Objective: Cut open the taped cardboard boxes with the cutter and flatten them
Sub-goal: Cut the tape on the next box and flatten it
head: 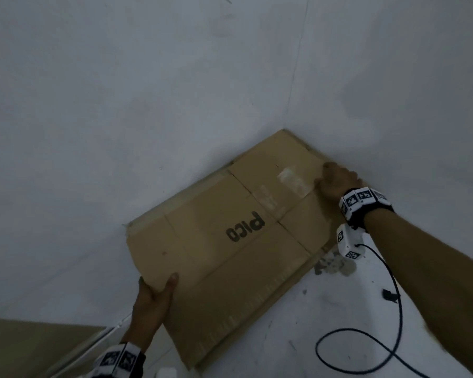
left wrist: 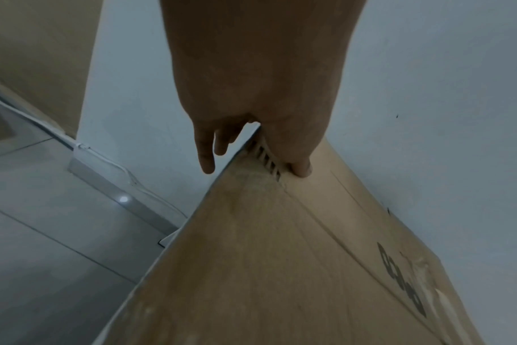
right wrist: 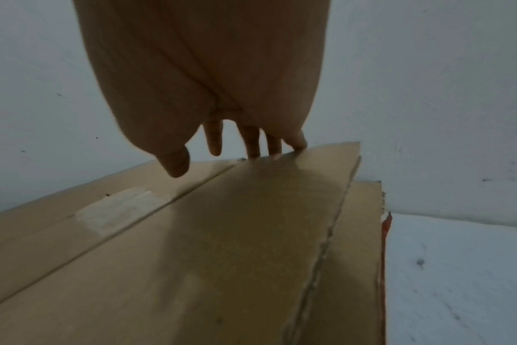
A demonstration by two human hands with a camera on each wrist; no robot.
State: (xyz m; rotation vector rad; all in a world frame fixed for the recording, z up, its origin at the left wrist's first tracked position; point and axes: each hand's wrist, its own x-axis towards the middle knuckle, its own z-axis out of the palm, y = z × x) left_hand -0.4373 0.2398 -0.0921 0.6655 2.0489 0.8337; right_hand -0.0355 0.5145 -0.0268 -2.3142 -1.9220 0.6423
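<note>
A: Where is the flat cardboard box [head: 221, 241]?

B: It leans against the white wall [head: 148, 91], with its low edge near the floor [head: 339, 309]. It is brown and folded flat. More flat cardboard [right wrist: 366, 233] stands right behind it, between it and the wall.

A: Is there writing on it?

B: Yes. Big dark letters [head: 245, 226] say "PICO". They look upside down in the head view. A strip of clear tape [head: 292, 178] is stuck near the top right part.

A: What does the left hand [head: 155, 298] do?

B: It grips the left edge of the box. The thumb [left wrist: 300, 168] lies on the front. The fingers [left wrist: 206, 149] go behind the edge, so the hand pinches the cardboard.

A: And the right hand [head: 336, 181]?

B: It is at the right top edge, with the arm stretched out. The fingertips [right wrist: 298, 142] touch the edge. The thumb hangs spread out over the front. Whether the fingers curl round the edge cannot be told.

A: What else is there?

B: A black cable [head: 366, 336] loops on the floor. A white power strip [left wrist: 115, 186] lies by the wall on the left.
</note>
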